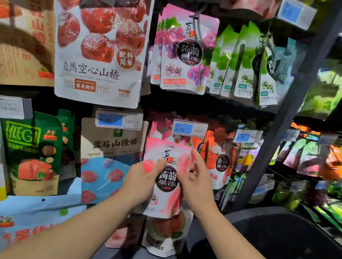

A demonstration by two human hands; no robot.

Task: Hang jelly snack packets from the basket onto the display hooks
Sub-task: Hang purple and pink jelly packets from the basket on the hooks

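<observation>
Landmark for all positions: price tag (189, 128) marked 4.90.

Hands and task item:
- Left hand (140, 180), below-left of the tag, grips the pink jelly packet (169, 156) by its left edge. Thumb lies on the front, fingers are behind.
- The packet is upright, directly under the tag, and in the air. It is not on a hook yet.
- Right hand (196, 183), below-right of the tag, pinches the packet's right edge, with the forefinger lifted along it.

Risks (judgement):
- The hook is hidden behind the tag and the packet's hanger hole cannot be made out. Threading it is therefore close to blind, and a miss would leave the packet unsupported once either grip loosens.
- The red jelly packets (220, 162) hang just right of the tag. Drifting that way would put this flavour on the wrong hook.
- Pushing in hard could knock off the hung pink packets (157, 129) just left of and below the tag.

Containers:
- The basket (292, 239) is well below-right of the tag. It is dark, and its contents cannot be told.
- The hook under the tag already carries pink packets.
</observation>
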